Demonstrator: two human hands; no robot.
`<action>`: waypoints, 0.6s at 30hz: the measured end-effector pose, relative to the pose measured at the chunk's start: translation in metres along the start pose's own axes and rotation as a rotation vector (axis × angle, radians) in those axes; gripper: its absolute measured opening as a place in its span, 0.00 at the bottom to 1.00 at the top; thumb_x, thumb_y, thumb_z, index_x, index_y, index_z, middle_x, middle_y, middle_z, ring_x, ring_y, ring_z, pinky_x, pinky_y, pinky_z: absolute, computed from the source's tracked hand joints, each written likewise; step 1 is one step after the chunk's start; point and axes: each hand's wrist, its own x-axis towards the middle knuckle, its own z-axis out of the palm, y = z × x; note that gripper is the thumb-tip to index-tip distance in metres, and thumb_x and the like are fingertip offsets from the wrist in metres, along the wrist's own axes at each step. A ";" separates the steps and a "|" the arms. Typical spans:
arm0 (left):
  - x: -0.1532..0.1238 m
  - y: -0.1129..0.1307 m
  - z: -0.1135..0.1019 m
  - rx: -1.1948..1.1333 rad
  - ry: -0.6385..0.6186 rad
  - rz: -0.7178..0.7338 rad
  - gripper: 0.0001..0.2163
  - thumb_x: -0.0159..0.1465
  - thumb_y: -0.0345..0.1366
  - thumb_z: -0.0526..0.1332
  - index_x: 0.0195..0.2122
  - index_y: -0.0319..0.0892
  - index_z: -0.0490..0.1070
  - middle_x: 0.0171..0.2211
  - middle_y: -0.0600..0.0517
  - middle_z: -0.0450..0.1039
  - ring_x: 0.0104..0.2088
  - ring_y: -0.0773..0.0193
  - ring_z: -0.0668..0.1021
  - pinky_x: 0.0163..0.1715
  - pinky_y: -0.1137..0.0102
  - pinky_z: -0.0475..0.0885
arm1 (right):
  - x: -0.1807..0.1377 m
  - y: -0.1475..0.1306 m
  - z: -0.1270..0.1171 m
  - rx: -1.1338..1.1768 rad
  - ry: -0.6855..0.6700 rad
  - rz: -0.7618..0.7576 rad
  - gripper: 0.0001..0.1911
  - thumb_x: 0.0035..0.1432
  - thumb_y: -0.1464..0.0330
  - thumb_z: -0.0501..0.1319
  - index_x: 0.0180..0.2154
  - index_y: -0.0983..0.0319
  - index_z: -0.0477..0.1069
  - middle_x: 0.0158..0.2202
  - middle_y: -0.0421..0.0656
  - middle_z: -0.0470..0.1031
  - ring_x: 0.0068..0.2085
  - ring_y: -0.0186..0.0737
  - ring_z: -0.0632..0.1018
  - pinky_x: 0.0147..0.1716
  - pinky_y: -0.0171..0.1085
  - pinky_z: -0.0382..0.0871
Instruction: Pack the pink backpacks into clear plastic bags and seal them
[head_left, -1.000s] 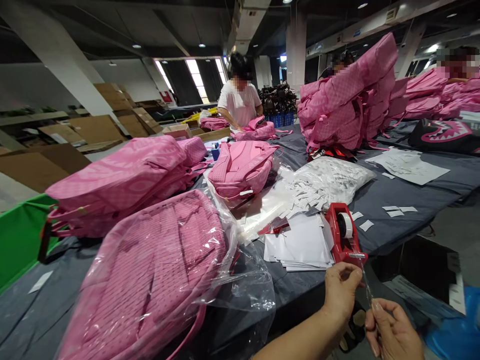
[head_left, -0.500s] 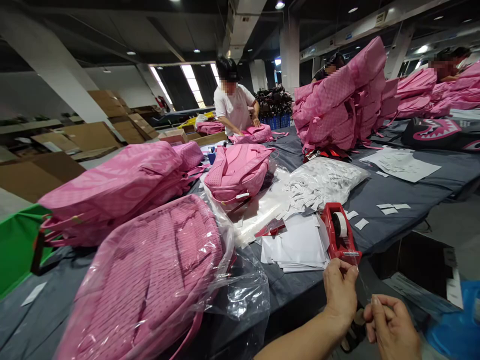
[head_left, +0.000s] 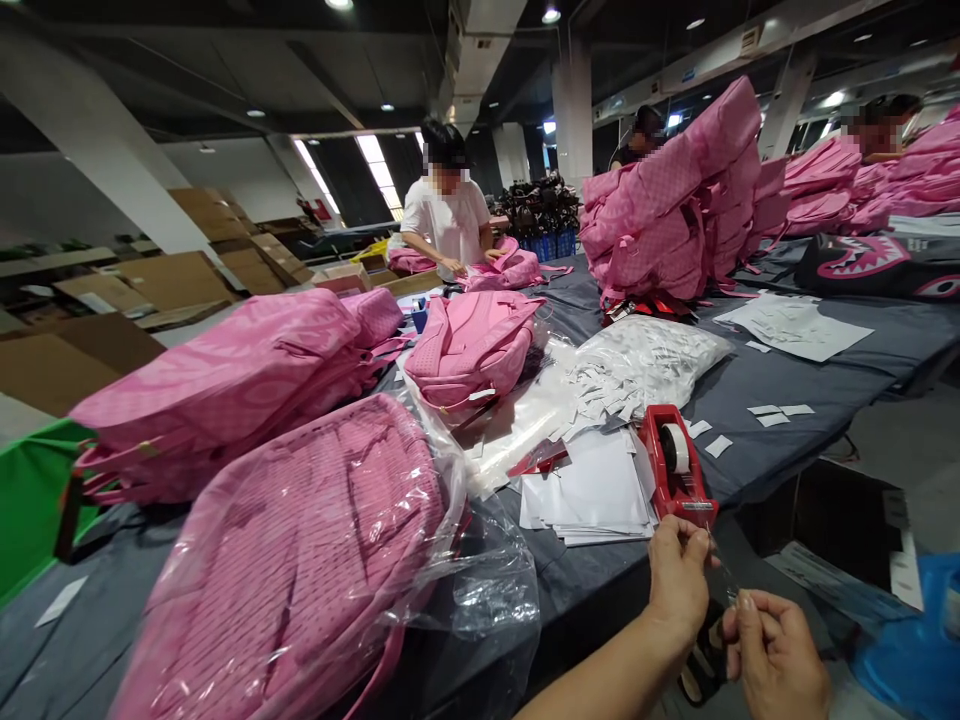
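A thin strip of clear tape (head_left: 724, 572) stretches between my two hands, just off the table's front edge. My left hand (head_left: 677, 575) pinches it close below the front of the red tape dispenser (head_left: 679, 465). Lower and further right, my right hand (head_left: 780, 645) has its thumb and fingers closed on the other end of the strip. The dispenser carries a white-cored roll and stands beside a stack of white paper sheets (head_left: 589, 490). To the left lies a pink backpack (head_left: 300, 560) inside a clear plastic bag (head_left: 487, 590), whose loose end spreads towards the table edge.
More pink backpacks (head_left: 217, 385) lie at left, with a tall pile (head_left: 660, 220) behind. A plastic bag of white slips (head_left: 645, 365) sits mid-table. Across the table, a person in a white shirt (head_left: 448, 225) handles a pink bag. A blue object (head_left: 915, 640) stands at lower right.
The view has shifted slightly. My hands stay by the dispenser, both pinching the tape, with little movement. The person across the table has shifted their hands on the pink bag.
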 end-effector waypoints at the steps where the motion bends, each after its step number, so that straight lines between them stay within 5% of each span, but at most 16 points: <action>1: -0.001 0.002 0.000 -0.050 -0.028 0.006 0.10 0.61 0.37 0.64 0.27 0.44 0.64 0.25 0.54 0.70 0.27 0.63 0.74 0.35 0.68 0.68 | -0.002 -0.004 0.002 0.069 -0.005 0.023 0.30 0.57 0.38 0.63 0.38 0.57 0.63 0.22 0.34 0.68 0.18 0.32 0.66 0.15 0.30 0.59; 6: -0.004 0.012 -0.001 -0.119 -0.116 0.094 0.10 0.60 0.41 0.64 0.28 0.43 0.65 0.25 0.55 0.70 0.25 0.65 0.75 0.33 0.69 0.69 | -0.007 -0.015 0.009 0.179 -0.008 0.033 0.32 0.54 0.39 0.67 0.38 0.58 0.62 0.23 0.34 0.69 0.18 0.30 0.66 0.14 0.28 0.57; 13: -0.006 0.018 0.004 -0.343 -0.039 -0.202 0.15 0.51 0.40 0.71 0.26 0.42 0.63 0.24 0.55 0.71 0.22 0.67 0.75 0.32 0.70 0.67 | -0.005 -0.012 0.004 0.187 -0.045 0.099 0.32 0.54 0.39 0.67 0.37 0.58 0.61 0.22 0.34 0.69 0.16 0.30 0.64 0.14 0.29 0.58; 18: -0.005 0.015 0.006 -0.323 -0.066 -0.168 0.18 0.54 0.44 0.71 0.27 0.43 0.61 0.23 0.54 0.73 0.21 0.67 0.75 0.31 0.70 0.66 | -0.008 -0.011 0.007 0.204 -0.041 0.099 0.30 0.56 0.41 0.67 0.38 0.58 0.62 0.23 0.33 0.69 0.18 0.29 0.64 0.15 0.28 0.56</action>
